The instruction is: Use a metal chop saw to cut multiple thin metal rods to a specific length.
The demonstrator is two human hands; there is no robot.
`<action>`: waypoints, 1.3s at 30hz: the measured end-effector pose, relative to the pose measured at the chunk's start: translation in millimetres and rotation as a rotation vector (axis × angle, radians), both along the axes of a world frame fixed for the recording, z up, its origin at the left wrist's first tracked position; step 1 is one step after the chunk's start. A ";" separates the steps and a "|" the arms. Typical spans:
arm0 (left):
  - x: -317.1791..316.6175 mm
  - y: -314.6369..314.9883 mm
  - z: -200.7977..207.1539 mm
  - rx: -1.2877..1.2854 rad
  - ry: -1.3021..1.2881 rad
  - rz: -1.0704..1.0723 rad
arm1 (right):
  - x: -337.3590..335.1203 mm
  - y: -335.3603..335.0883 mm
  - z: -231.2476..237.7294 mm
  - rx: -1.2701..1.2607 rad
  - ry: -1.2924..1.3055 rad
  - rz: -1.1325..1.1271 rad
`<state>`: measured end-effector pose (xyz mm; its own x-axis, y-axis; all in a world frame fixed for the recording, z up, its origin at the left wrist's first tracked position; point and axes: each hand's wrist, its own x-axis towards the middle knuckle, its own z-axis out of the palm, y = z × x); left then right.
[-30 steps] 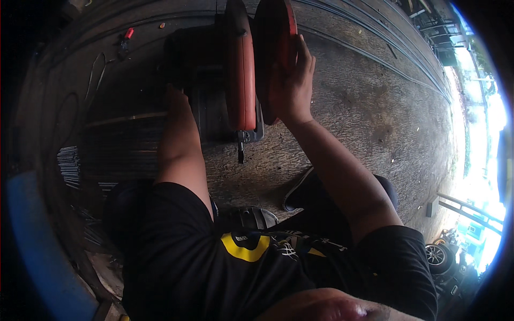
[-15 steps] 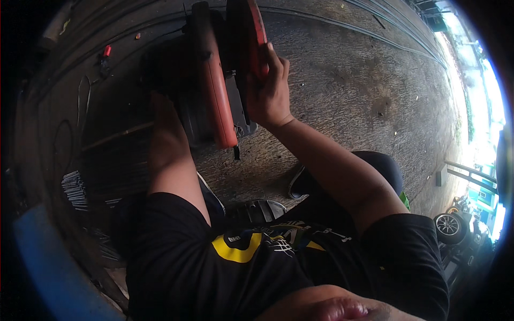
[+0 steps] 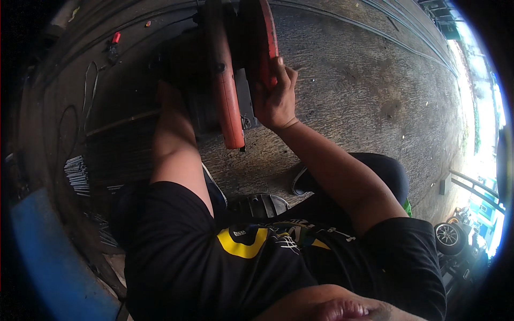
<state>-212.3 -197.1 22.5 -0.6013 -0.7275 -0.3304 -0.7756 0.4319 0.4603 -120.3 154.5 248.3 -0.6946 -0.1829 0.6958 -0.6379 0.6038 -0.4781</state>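
A chop saw (image 3: pixel 229 101) with a long red handle stands on the floor in front of me, its far part running past the top edge of the view. To the right of the handle is the saw's round guard (image 3: pixel 269 40), dark with a red rim. My right hand (image 3: pixel 278 101) is closed on the near right edge of this guard, fingers on the red rim. My left arm reaches to the saw's left side, where my left hand (image 3: pixel 167 91) fades into deep shadow. Its fingers are hidden, so whether it grips anything is unclear.
Several metal rods (image 3: pixel 77 175) lie at the left, near a blue panel (image 3: pixel 53 257). A small red-ended object (image 3: pixel 116 38) rests at the far left. Cables (image 3: pixel 356 29) cross the far floor. A vehicle wheel (image 3: pixel 448 236) is at the right edge.
The whole scene has shifted slightly right in the picture, saw and floor together. My right hand keeps its hold on the guard, and my left arm stays at the saw's left side.
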 end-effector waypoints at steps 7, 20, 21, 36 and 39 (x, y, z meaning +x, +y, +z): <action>-12.3 -4.4 3.0 -0.151 -0.149 -0.152 | 3.8 0.4 -9.8 -0.011 0.002 -0.006; -4.4 3.8 -2.7 -0.276 -0.248 -0.252 | 3.0 -2.5 -6.5 -0.020 0.009 0.004; -4.6 4.6 -2.2 -0.282 -0.256 -0.260 | 3.0 -2.3 -6.3 -0.021 0.010 -0.002; -0.1 -4.5 -15.7 0.076 -0.119 0.099 | 4.0 -6.6 -6.6 -0.052 0.018 -0.005; 4.8 10.3 -4.0 0.363 0.104 0.346 | 3.8 -6.2 -6.5 -0.031 0.030 -0.015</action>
